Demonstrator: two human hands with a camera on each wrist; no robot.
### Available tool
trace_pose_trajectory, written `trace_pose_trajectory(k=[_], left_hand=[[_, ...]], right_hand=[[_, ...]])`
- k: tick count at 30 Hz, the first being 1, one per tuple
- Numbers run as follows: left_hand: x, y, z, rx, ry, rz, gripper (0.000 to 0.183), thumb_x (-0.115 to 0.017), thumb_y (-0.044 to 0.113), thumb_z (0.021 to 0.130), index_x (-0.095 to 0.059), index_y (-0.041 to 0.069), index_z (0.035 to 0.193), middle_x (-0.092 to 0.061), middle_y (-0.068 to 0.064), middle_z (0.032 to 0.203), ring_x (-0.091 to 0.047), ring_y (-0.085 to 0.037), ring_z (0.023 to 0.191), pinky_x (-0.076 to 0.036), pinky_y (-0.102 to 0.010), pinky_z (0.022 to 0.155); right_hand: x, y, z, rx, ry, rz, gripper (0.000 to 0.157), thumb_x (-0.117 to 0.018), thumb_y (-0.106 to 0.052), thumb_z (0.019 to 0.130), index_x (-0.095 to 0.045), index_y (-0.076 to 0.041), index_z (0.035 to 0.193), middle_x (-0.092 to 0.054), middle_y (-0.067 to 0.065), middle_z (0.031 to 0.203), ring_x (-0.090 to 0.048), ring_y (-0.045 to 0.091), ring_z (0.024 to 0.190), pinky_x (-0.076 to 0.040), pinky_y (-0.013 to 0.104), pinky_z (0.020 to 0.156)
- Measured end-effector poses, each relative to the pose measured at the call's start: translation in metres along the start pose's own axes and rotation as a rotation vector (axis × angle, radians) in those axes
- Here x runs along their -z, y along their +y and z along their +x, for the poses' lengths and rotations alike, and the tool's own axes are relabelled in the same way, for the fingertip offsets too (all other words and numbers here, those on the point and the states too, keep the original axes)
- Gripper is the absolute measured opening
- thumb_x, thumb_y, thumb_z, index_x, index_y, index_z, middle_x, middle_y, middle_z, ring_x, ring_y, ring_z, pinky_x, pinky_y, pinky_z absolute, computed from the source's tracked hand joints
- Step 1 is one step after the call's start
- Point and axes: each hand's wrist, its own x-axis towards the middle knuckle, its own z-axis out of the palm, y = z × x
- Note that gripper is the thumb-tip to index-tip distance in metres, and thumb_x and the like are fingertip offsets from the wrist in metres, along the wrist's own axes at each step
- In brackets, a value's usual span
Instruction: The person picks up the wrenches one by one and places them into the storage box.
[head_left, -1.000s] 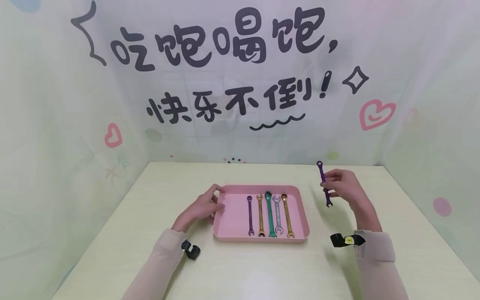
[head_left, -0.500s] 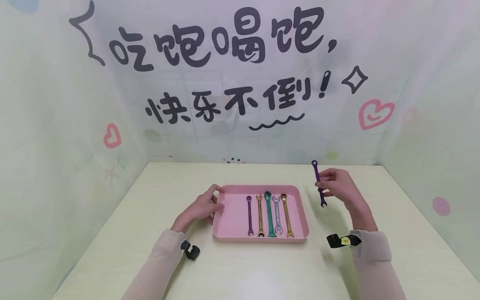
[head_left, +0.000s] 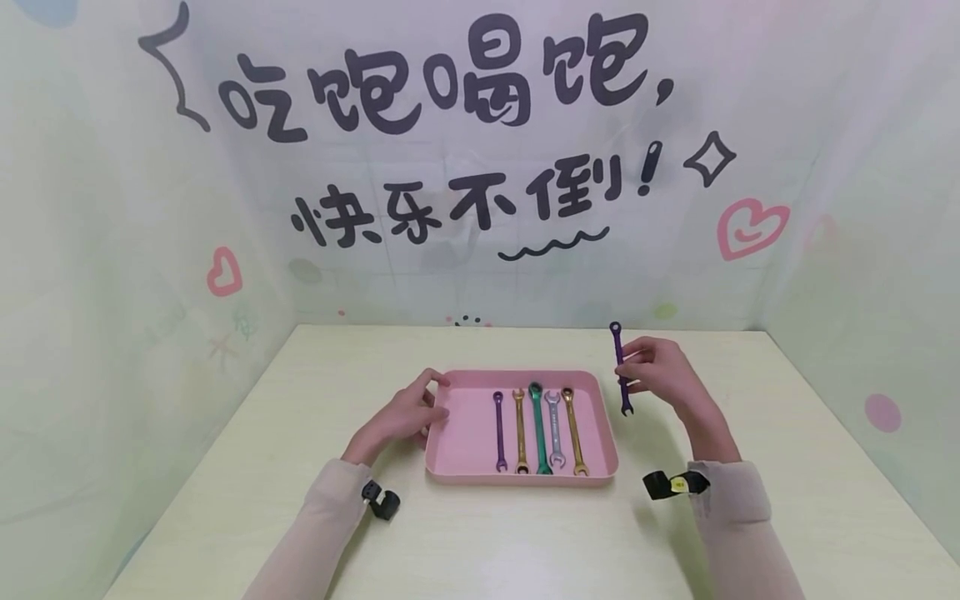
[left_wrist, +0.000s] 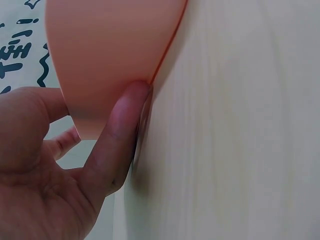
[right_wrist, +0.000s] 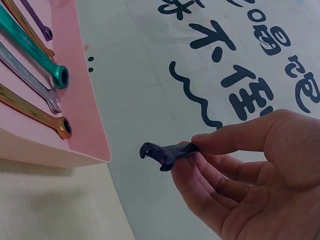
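A dark purple combination wrench [head_left: 625,397] stands nearly upright in the air, pinched between the thumb and fingers of my right hand [head_left: 663,367], just right of the pink tray [head_left: 465,433]. Its open-ended jaw points down; the ring end is up. In the right wrist view the open end of that wrench [right_wrist: 170,152] faces the camera. My left hand [head_left: 401,412] grips the tray's left side, with the thumb [left_wrist: 122,117] pressed low against its outer wall. Inside the tray lie a purple wrench [head_left: 500,433], a gold one [head_left: 522,433], a green one [head_left: 539,429], a silver one [head_left: 555,429] and another gold one [head_left: 575,429].
The tray rests on a pale wooden table [head_left: 517,542]. Behind it hangs a white cloth backdrop [head_left: 450,292] with black lettering, and cloth sides flank the table. Each sleeve cuff carries a small black camera, such as the right one [head_left: 657,485].
My right hand has moved left toward the tray, carrying the purple wrench along. My left hand, the tray and the wrenches in it have stayed in place.
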Motion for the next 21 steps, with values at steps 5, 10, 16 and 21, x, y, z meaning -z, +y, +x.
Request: trace_pose_trajectory(k=[5, 10, 16, 21], left_hand=[[0.0, 0.0, 0.0, -0.004, 0.001, -0.002, 0.047, -0.063, 0.011, 0.098, -0.046, 0.018, 0.141, -0.057, -0.017, 0.106, -0.064, -0.024, 0.068, -0.061, -0.034, 0.053], [-0.001, -0.001, 0.0, -0.005, 0.0, -0.006, 0.048, -0.063, 0.01, 0.098, -0.046, 0.017, 0.142, -0.057, -0.016, 0.105, -0.065, -0.024, 0.068, -0.061, -0.035, 0.053], [-0.001, 0.0, 0.0, -0.007, 0.004, -0.011, 0.049, -0.064, 0.01, 0.097, -0.046, 0.017, 0.142, -0.058, -0.016, 0.104, -0.066, -0.025, 0.07, -0.061, -0.035, 0.053], [0.0, -0.001, 0.0, -0.01, -0.002, -0.011, 0.049, -0.063, 0.01, 0.097, -0.046, 0.017, 0.142, -0.058, -0.017, 0.105, -0.066, -0.025, 0.07, -0.062, -0.036, 0.053]], right_hand=[[-0.005, -0.001, 0.001, -0.006, -0.011, 0.018, 0.038, -0.065, -0.002, 0.096, -0.053, 0.015, 0.128, -0.073, 0.024, 0.099, -0.074, 0.017, 0.074, -0.066, 0.042, 0.082], [-0.011, -0.003, 0.002, 0.001, -0.019, 0.033, 0.036, -0.065, -0.001, 0.095, -0.054, 0.014, 0.126, -0.073, 0.022, 0.097, -0.074, 0.016, 0.074, -0.067, 0.04, 0.079], [-0.017, -0.008, 0.001, 0.013, -0.041, 0.075, 0.038, -0.065, -0.003, 0.096, -0.054, 0.013, 0.128, -0.071, 0.032, 0.108, -0.073, 0.015, 0.079, -0.067, 0.04, 0.077], [-0.022, -0.014, 0.001, 0.019, -0.045, 0.089, 0.039, -0.065, -0.005, 0.096, -0.054, 0.012, 0.129, -0.07, 0.032, 0.11, -0.074, 0.018, 0.082, -0.067, 0.041, 0.075]])
